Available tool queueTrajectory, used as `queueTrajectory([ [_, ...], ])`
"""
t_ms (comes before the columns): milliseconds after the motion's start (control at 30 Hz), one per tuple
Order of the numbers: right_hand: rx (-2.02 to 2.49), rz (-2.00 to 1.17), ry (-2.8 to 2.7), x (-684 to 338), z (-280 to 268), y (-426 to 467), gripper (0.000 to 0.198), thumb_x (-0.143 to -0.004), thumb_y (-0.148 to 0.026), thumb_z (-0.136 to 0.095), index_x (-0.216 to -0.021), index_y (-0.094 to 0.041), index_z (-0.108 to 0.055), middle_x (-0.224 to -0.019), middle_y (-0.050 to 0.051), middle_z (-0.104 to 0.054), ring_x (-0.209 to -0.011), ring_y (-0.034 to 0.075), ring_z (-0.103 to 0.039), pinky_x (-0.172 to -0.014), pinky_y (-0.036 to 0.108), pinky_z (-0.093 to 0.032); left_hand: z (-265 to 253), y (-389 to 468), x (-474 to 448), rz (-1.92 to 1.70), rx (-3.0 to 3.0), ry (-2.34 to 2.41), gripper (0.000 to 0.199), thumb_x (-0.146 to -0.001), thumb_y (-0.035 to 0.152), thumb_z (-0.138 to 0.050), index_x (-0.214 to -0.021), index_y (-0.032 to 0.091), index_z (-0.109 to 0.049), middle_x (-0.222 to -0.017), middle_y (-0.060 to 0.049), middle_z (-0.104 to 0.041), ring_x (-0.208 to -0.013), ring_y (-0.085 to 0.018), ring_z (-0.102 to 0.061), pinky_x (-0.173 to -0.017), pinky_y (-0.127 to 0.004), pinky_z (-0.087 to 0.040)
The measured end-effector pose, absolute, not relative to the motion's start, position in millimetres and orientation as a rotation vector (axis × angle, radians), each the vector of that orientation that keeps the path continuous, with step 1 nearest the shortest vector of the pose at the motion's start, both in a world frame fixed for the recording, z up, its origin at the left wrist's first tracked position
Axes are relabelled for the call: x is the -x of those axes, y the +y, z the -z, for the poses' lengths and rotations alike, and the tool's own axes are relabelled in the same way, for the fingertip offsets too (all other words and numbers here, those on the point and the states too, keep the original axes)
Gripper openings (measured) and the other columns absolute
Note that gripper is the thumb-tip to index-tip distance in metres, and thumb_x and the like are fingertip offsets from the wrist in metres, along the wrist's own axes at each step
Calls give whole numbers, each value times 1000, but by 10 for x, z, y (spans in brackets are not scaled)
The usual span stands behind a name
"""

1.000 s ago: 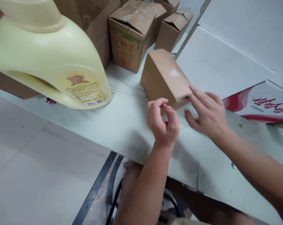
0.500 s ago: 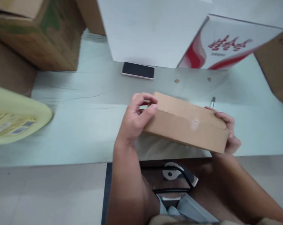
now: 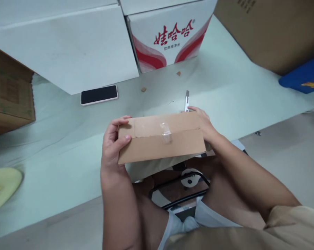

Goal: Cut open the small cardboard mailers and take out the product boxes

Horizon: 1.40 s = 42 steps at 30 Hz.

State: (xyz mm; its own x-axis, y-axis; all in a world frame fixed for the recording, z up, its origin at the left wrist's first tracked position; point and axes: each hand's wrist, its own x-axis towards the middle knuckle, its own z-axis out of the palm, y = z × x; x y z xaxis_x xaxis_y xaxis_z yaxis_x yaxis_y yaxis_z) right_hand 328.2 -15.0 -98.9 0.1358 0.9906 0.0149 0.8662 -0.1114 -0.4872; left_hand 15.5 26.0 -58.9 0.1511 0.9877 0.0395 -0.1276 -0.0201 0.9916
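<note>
A small brown cardboard box (image 3: 162,147), with a strip of clear tape across the seam on its upper face, is held between both hands above the front of the table. My left hand (image 3: 115,142) grips its left end, thumb on the near face and fingers curled over the far side. At the right end is my right hand (image 3: 202,121), closed around the box's far corner; part of its fingers is hidden behind the box. Just beyond those fingers lies a utility knife (image 3: 187,99) on the table, its lower end covered.
A phone (image 3: 99,95) lies before a large white box (image 3: 76,48). Beside that stands a white carton with red lettering (image 3: 169,41). Brown cartons (image 3: 11,93) flank the left, another (image 3: 271,31) the right. A yellow container (image 3: 6,187) and a blue object (image 3: 305,76) sit at the sides.
The view has swung to the right and tilted. The cardboard box has turned so its right end no longer slants toward me. Both hands keep hold of it; the knife stays on the table.
</note>
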Motion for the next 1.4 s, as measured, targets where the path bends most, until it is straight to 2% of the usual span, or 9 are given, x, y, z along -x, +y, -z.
queueTrajectory([
  [167, 2350, -374, -1732, -3393, 870, -168, 22, -92, -37, -51, -95, -20, -66, -120, 18, -65, -114, 37, -57, -94, 52, -46, 646, 201, -219, -1177, -1269, 965, 39, -67, 42, -80, -99, 29, -63, -125, -2, -65, -113, -28, -60, -91, -41, -51],
  [300, 2391, -506, -1585, -3472, 824, -197, 28, -88, -29, -52, -114, -21, -58, -102, 14, -69, -83, 27, -59, -72, 39, -43, 721, 163, -177, -1188, -1306, 925, 40, -67, 46, -82, -101, 32, -64, -126, 2, -66, -114, -30, -56, -92, -43, -49],
  [467, 2075, -815, -1222, -3477, 806, -241, 48, -79, -24, -49, -128, -26, -51, -72, 0, -63, -68, 23, -59, -68, 37, -45, 732, 138, -133, -1160, -1350, 942, 46, -65, 47, -85, -101, 31, -63, -131, 0, -65, -119, -31, -54, -91, -41, -48],
  [633, 1428, -871, -892, -3429, 712, -248, 34, -74, -35, -41, -102, -26, -57, -76, 1, -61, -61, 18, -59, -59, 34, -45, 669, 115, -156, -1128, -1385, 988, 45, -63, 45, -83, -100, 28, -62, -135, -5, -61, -124, -32, -56, -92, -40, -51],
  [800, 1198, -608, -734, -3304, 376, -313, 31, -67, -40, -60, -96, -30, -55, -63, -7, -53, -52, 13, -51, -53, 31, -42, 664, 122, -189, -1135, -1390, 969, 44, -62, 45, -78, -97, 26, -59, -131, -8, -62, -118, -32, -59, -93, -42, -53],
  [933, 1093, -448, -775, -3062, 45, -460, 20, -80, -48, -63, -83, -28, -65, -48, -9, -37, -38, 8, -34, -43, 30, -29, 649, 101, -222, -1163, -1364, 964, 39, -61, 41, -75, -94, 26, -60, -124, -7, -64, -119, -33, -58, -98, -45, -52],
  [1133, 1153, -275, -929, -2675, -44, -449, 30, -93, -40, -58, -70, -26, -70, -66, -4, -60, -44, 5, -47, -43, 27, -36, 645, 72, -264, -1211, -1354, 940, 38, -64, 53, -71, -92, 28, -62, -111, -7, -64, -108, -31, -59, -98, -47, -51],
  [1267, 1149, -538, -939, -2582, 16, -373, 23, -85, -43, -74, -72, -24, -77, -50, -4, -52, -42, 8, -50, -39, 25, -36, 650, 81, -253, -1192, -1377, 943, 44, -64, 60, -73, -91, 27, -63, -110, -8, -63, -111, -32, -59, -101, -49, -50],
  [1400, 1147, -630, -954, -2612, 64, -362, 24, -84, -46, -78, -76, -23, -80, -51, -3, -58, -42, 9, -53, -37, 24, -41, 666, 88, -238, -1204, -1384, 888, 40, -70, 59, -74, -92, 26, -64, -108, -8, -63, -119, -32, -55, -105, -47, -46],
])
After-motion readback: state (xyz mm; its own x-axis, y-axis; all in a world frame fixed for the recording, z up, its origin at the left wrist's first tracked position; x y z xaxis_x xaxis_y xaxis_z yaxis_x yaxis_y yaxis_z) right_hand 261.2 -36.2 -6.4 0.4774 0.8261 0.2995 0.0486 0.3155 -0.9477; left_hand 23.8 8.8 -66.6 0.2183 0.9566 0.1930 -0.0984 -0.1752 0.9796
